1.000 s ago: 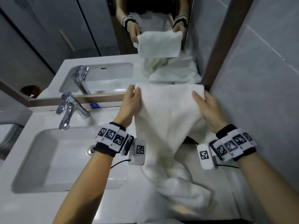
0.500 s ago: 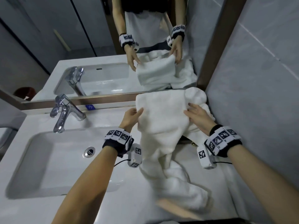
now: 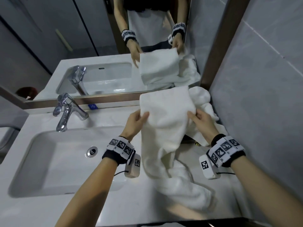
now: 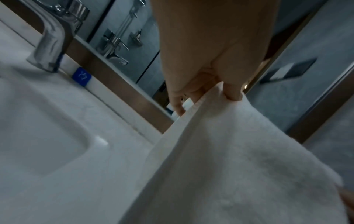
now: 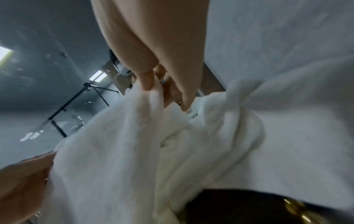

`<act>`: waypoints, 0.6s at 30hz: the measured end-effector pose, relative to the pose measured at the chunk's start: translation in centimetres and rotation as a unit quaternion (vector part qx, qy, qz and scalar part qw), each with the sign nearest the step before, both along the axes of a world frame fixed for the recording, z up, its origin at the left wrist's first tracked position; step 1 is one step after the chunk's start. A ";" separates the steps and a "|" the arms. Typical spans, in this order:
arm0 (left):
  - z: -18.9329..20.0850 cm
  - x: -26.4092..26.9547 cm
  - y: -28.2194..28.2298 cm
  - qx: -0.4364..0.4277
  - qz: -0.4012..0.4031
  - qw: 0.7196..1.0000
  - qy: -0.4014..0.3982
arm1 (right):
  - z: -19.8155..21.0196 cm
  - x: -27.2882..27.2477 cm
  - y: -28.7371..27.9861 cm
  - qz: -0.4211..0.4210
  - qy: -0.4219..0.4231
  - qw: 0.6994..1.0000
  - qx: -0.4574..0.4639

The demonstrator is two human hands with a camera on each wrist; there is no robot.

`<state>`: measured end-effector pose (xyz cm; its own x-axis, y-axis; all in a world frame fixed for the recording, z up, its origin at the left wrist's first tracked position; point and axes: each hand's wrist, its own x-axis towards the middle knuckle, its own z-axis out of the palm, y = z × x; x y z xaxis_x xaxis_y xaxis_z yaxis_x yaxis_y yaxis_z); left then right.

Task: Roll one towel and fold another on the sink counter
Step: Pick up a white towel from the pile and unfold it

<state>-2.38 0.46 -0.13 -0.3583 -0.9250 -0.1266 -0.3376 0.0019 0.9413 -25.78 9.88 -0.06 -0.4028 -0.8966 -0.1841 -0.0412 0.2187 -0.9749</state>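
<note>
Both hands hold one white towel (image 3: 165,122) up over the right part of the table (image 3: 91,208), just right of the sink (image 3: 49,161). The left hand (image 3: 136,123) pinches the towel's left edge, thumb on the near face and fingers behind; the left wrist view shows that grip clamped on the cloth. The right hand (image 3: 202,122) pinches the right edge in the same way, its grip also clamped on the towel, as the right wrist view shows. The towel's upper part is folded over away from the person, and its lower end trails down in a loose heap on the table. A second white towel (image 3: 205,102) lies bunched in the back right corner against the wall, behind the right hand. A chrome tap (image 3: 65,112) stands behind the sink. A small blue label (image 3: 93,106) sits on the ledge under the mirror (image 3: 49,46); its white mark cannot be read. Both wrists wear bands (image 3: 120,147) with black-and-white square code markers.
</note>
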 end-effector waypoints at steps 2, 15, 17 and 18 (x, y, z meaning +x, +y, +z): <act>2.5 0.0 0.0 -0.023 -0.003 0.997 0.075 | 1.4 -0.1 -0.3 -0.020 0.016 0.999 -0.044; 12.0 -1.0 -0.6 -0.066 0.024 0.972 0.225 | 11.9 -0.9 -1.3 0.056 0.074 0.970 -0.224; 13.0 -0.9 -0.8 -0.082 0.014 0.965 0.248 | 12.9 -1.3 -1.2 0.062 0.049 0.967 -0.242; 13.5 -0.8 -0.9 -0.100 -0.001 0.960 0.263 | 13.3 -1.4 -1.2 0.063 0.045 0.964 -0.255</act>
<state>-3.17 -0.47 13.40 -0.3252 -0.9114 0.2521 0.1846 0.2003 0.9622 -27.14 8.64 13.26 -0.2784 -0.9038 0.3249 -0.1262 -0.3010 -0.9453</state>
